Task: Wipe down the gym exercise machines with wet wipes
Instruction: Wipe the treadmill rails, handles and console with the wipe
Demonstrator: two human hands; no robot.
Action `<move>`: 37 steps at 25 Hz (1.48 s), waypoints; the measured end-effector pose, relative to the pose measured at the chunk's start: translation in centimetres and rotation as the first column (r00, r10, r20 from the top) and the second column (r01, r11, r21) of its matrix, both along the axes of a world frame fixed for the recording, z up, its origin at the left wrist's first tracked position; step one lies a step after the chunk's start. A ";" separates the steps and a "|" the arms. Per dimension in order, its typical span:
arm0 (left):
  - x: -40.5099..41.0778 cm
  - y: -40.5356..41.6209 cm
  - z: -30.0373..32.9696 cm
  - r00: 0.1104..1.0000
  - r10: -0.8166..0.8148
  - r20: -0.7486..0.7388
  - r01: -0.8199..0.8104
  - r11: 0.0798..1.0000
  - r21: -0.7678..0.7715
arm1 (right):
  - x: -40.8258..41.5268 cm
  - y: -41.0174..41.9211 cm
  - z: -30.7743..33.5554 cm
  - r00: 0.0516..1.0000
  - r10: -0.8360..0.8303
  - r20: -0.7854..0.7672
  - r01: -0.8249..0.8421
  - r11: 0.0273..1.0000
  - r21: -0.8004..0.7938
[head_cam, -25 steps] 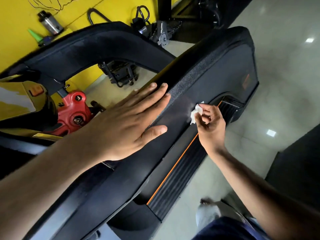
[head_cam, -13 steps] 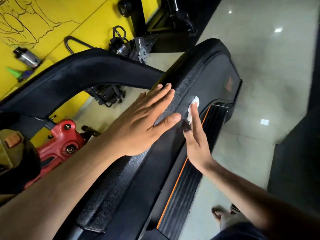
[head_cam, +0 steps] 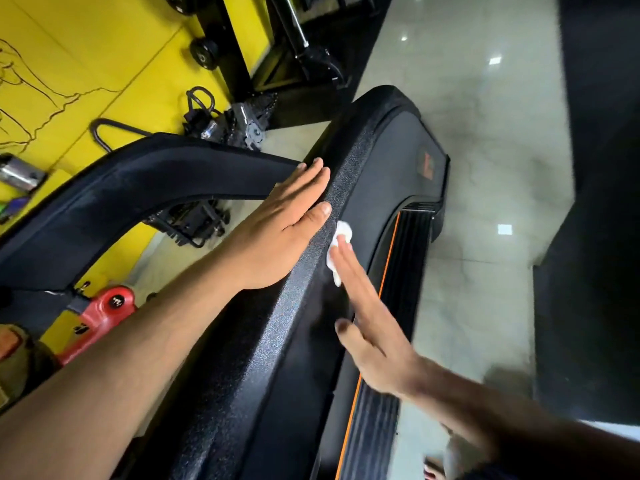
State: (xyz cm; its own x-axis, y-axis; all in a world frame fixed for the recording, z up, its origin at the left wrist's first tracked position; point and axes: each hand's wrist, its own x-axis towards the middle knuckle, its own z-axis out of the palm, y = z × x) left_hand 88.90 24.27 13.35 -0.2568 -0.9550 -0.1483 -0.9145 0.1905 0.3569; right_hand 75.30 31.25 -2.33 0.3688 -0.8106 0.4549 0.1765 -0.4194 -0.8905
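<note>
Left hand (head_cam: 284, 230) lies flat, fingers straight and together, on the treadmill's (head_cam: 384, 174) textured black side rail. Right hand (head_cam: 370, 320), fingers extended, presses a white wet wipe (head_cam: 341, 237) against the smooth panel just beside it.

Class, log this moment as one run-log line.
left hand flat on treadmill | right hand pressing wet wipe | wiping

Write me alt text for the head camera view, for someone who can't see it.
A person's right hand presses a white wet wipe with straight fingers against the black side panel of a gym machine, while the left hand rests flat on its textured top edge. Yellow wall behind.
</note>
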 end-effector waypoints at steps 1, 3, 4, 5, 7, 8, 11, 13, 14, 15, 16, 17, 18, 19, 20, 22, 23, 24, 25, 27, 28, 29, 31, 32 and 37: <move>0.0 -0.2 -0.1 1.000 0.001 -0.011 -0.001 1.000 -0.007 | 0.3 -2.6 0.3 0.999 -0.051 0.009 0.051 0.998 0.025; 0.1 -0.4 -0.3 1.000 -0.008 -0.007 0.008 1.000 -0.013 | 0.1 -7.8 -0.7 0.986 -0.156 0.052 0.143 0.969 0.200; 0.2 -0.4 -0.3 1.000 -0.019 -0.001 0.019 1.000 -0.012 | -0.2 -9.2 -1.7 0.981 -0.188 0.052 0.163 0.935 0.315; 0.3 -0.5 -0.3 1.000 -0.028 0.002 0.028 1.000 -0.009 | -0.5 -9.6 -2.8 0.981 -0.188 0.043 0.153 0.896 0.417; 0.3 -1.2 -0.3 0.999 -0.037 0.006 0.037 0.999 -0.001 | -0.9 -7.2 -4.1 0.990 -0.139 0.015 0.113 0.859 0.500; 0.1 -1.8 -0.4 0.999 -0.037 0.011 0.036 0.999 0.005 | -0.8 -5.1 -4.1 0.994 -0.110 0.010 0.093 0.883 0.460; -0.7 -4.0 -0.3 0.999 -0.023 0.031 0.023 1.000 0.017 | 0.2 -2.2 -1.6 0.998 -0.030 0.057 0.022 0.991 0.129; -1.1 -5.5 -0.3 0.999 -0.018 0.028 0.017 1.000 0.021 | 0.5 -6.2 0.4 0.990 -0.130 0.058 0.124 0.988 0.095; -1.3 -6.1 -0.3 0.999 -0.012 0.030 0.011 1.000 0.029 | 0.3 -9.1 0.7 0.983 -0.179 0.036 0.172 0.973 0.157; -1.4 -6.6 -0.3 0.999 -0.006 0.034 0.005 0.999 0.036 | 0.0 -12.1 0.0 0.975 -0.220 0.009 0.212 0.947 0.241; -1.6 -7.3 -0.3 0.999 -0.005 0.039 0.004 0.999 0.040 | -0.7 -14.8 -1.5 0.969 -0.247 -0.023 0.240 0.911 0.335; -1.8 -8.0 -0.4 0.999 -0.008 0.042 0.006 0.999 0.045 | -1.6 -16.2 -3.2 0.972 -0.231 -0.042 0.226 0.870 0.439; -1.9 -8.6 -0.5 0.999 -0.012 0.045 0.010 0.998 0.054 | -2.2 -16.0 -4.4 0.977 -0.209 -0.031 0.194 0.827 0.527; -2.0 -9.1 -0.6 0.999 -0.017 0.041 0.015 0.998 0.057 | -2.3 -14.4 -5.1 0.983 -0.182 -0.023 0.163 0.809 0.565; -1.9 -9.6 -0.7 0.999 -0.018 0.029 0.016 0.998 0.053 | -2.0 -12.0 -4.7 0.988 -0.152 -0.012 0.133 0.824 0.550; -2.0 -10.4 -0.9 1.000 -0.019 0.008 0.019 0.998 0.055 | -0.8 -7.7 -2.8 0.994 -0.099 0.045 0.078 0.939 0.334; -2.2 -10.8 -0.9 1.000 -0.024 0.012 0.023 0.998 0.058 | -0.3 -7.8 -1.8 0.991 -0.111 0.080 0.090 0.969 0.229; -2.4 -11.3 -1.0 0.999 -0.030 0.028 0.028 0.998 0.060 | 0.0 -9.6 -0.5 0.983 -0.146 0.113 0.123 0.975 0.185; -2.6 -11.9 -1.1 0.998 -0.036 0.047 0.034 0.998 0.062 | 0.2 -12.4 0.2 0.977 -0.197 0.079 0.178 0.964 0.199; -3.0 -13.0 -1.2 0.997 -0.050 0.059 0.046 0.997 0.064 | -0.2 -18.0 -1.4 0.966 -0.259 0.018 0.241 0.921 0.306; -3.1 -13.4 -1.2 0.997 -0.057 0.052 0.054 0.997 0.061 | -0.7 -19.1 -3.0 0.963 -0.270 0.010 0.247 0.894 0.375; -3.0 -13.8 -1.3 0.997 -0.069 0.042 0.067 0.996 0.058 | -1.1 -18.9 -4.6 0.962 -0.273 0.008 0.239 0.856 0.459; -3.2 -14.5 -1.4 0.994 -0.092 0.050 0.088 0.993 0.078 | -1.6 -14.5 -6.0 0.965 -0.261 -0.002 0.232 0.853 0.467; -3.4 -15.0 -1.4 0.993 -0.098 0.064 0.093 0.992 0.084 | -1.3 -12.0 -5.2 0.968 -0.248 0.043 0.210 0.890 0.404; -4.9 -17.7 -1.4 0.989 -0.108 0.102 0.098 0.991 0.096 | -0.8 -18.3 -1.0 0.954 -0.299 -0.017 0.296 0.933 0.205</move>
State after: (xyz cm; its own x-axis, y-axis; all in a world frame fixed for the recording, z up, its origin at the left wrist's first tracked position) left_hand 84.05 6.53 11.93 -0.3316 -0.9056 -0.2643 -0.9252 0.2574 0.2787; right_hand 74.52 12.91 -3.28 0.0911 -0.9577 0.2729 0.0851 -0.2655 -0.9603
